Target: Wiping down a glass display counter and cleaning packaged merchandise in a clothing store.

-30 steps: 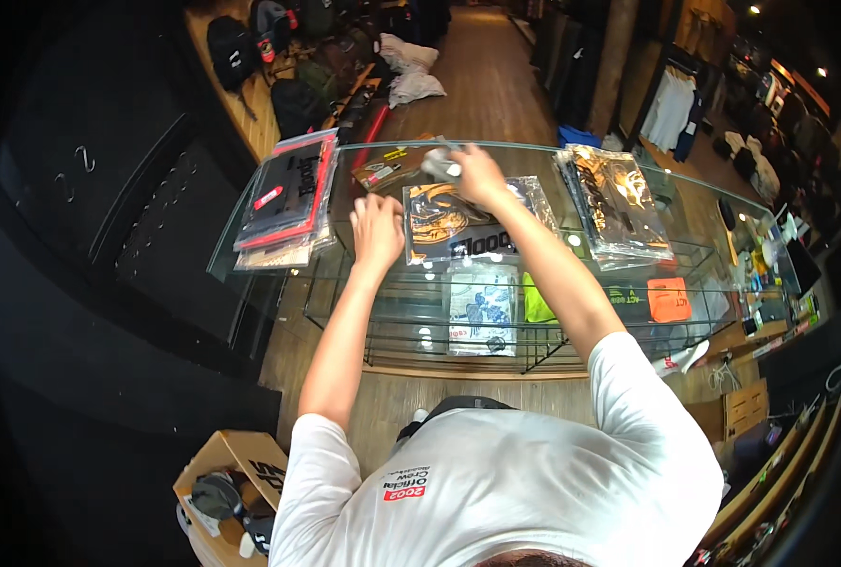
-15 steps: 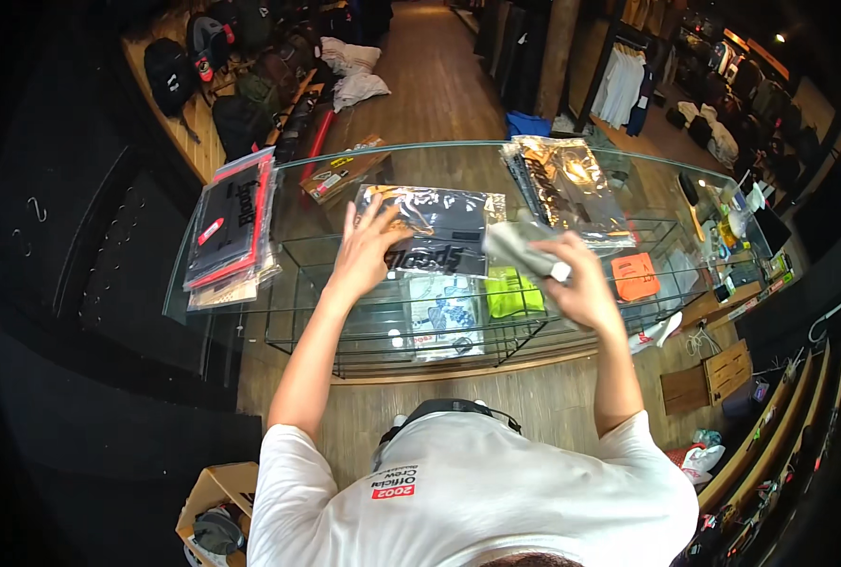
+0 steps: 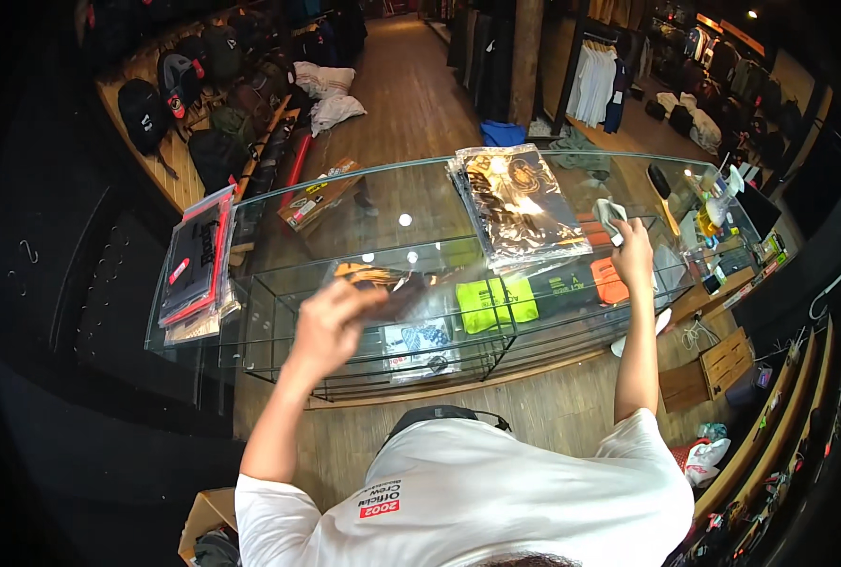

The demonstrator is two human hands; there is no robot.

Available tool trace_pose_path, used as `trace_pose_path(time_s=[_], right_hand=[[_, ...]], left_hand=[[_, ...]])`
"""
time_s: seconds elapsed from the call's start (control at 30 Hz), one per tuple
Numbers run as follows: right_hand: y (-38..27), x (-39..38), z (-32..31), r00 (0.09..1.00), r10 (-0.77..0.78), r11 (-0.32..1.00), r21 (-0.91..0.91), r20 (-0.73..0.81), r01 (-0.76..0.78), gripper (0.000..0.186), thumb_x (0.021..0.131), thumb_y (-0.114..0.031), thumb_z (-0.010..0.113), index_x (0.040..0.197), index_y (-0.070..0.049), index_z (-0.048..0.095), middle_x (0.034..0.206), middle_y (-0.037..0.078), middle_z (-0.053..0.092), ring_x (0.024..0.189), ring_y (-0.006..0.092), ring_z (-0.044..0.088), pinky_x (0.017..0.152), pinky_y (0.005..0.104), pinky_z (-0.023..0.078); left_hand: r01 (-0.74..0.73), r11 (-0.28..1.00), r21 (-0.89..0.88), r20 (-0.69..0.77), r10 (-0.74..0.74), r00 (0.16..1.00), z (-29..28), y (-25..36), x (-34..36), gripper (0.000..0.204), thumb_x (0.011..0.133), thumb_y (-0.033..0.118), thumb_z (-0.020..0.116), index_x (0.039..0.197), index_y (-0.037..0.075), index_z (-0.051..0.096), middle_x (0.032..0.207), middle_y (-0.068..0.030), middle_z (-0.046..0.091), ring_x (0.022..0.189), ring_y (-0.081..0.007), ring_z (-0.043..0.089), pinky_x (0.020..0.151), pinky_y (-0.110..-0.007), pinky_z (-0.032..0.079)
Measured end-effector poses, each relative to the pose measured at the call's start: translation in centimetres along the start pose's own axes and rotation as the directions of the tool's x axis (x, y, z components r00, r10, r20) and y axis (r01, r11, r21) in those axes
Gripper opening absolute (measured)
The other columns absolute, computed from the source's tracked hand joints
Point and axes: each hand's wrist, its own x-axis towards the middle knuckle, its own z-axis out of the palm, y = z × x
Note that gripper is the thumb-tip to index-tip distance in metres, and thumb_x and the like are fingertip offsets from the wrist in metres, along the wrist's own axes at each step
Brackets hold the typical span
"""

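Note:
My left hand [image 3: 331, 321] is closed on the near end of a clear-bagged dark garment [image 3: 406, 295], lifted above the glass counter and smeared by motion. Over at the counter's right side, my right hand [image 3: 634, 253] grips a folded grey cloth [image 3: 609, 214]. Left of that hand lies a stack of dark garments in shiny plastic bags [image 3: 524, 203]. A second pile of bagged garments, edged in red [image 3: 194, 257], rests at the counter's left end.
Beneath the glass counter [image 3: 279, 231] sit bright yellow packs [image 3: 496, 304], an orange pack [image 3: 610, 282] and a white patterned bag [image 3: 419, 350]. A brush with a wooden handle [image 3: 664, 200] lies at the far right. Backpacks [image 3: 145, 115] hang along the left wall.
The bagged garment that lay flat under my spread left hand is now lifted in that hand. My right hand has carried the cloth rightward, off the bag. The view has shifted slightly.

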Motion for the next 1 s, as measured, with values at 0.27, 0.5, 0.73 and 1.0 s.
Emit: trace_pose_path(time_s=[0.27, 0.5, 0.73, 1.0], right_hand=[[-0.2, 2.4, 1.3, 0.999, 0.032, 0.996, -0.079, -0.028, -0.034, 0.043, 0.076, -0.02, 0.078, 0.117, -0.015, 0.069, 0.111, 0.012, 0.057, 0.104, 0.0347, 0.06, 0.085, 0.0476, 0.055], [-0.1, 2.7, 1.5, 0.999, 0.035, 0.999, 0.025, -0.039, -0.035, 0.042, 0.078, -0.009, 0.078, 0.118, -0.016, 0.068, 0.112, 0.012, 0.058, 0.107, 0.035, 0.059, 0.088, 0.0469, 0.053], [0.5, 2.4, 2.1, 0.998, 0.035, 0.998, 0.051, -0.058, -0.032, 0.05, 0.074, 0.004, 0.066, 0.119, -0.017, 0.067, 0.113, 0.012, 0.057, 0.107, 0.0361, 0.057, 0.091, 0.0468, 0.052], [0.4, 2.4, 3.0, 0.993, -0.011, 0.995, 0.101, -0.117, 0.023, 0.047, 0.071, -0.019, 0.079, 0.117, -0.015, 0.07, 0.11, 0.015, 0.06, 0.107, 0.0379, 0.059, 0.09, 0.0463, 0.05]], left_hand=[[0.116, 0.598, -0.793, -0.216, -0.454, 0.864, 2.0, 0.8, 15.3, 0.039, 0.098, 0.019, 0.068, 0.13, 0.001, 0.054, 0.121, -0.0086, 0.066, 0.104, -0.0138, 0.063, 0.095, -0.031, 0.05], [0.283, 0.569, -0.772, -0.119, -0.566, 0.816, 19.9, -4.8, 24.9, 0.06, 0.09, 0.015, 0.076, 0.137, -0.003, 0.044, 0.123, -0.0185, 0.065, 0.11, -0.0255, 0.064, 0.097, -0.037, 0.05], [0.5, 0.865, -0.037, -0.186, -0.497, 0.847, 25.8, -5.4, 23.2, 0.06, 0.083, 0.025, 0.075, 0.135, 0.0, 0.057, 0.132, -0.0229, 0.062, 0.121, -0.0389, 0.061, 0.103, -0.047, 0.049], [0.4, 0.915, -0.048, -0.196, -0.401, 0.895, 20.3, -9.9, 18.8, 0.088, 0.083, 0.064, 0.071, 0.144, 0.004, 0.052, 0.122, -0.021, 0.06, 0.107, -0.0338, 0.066, 0.095, -0.043, 0.052]])
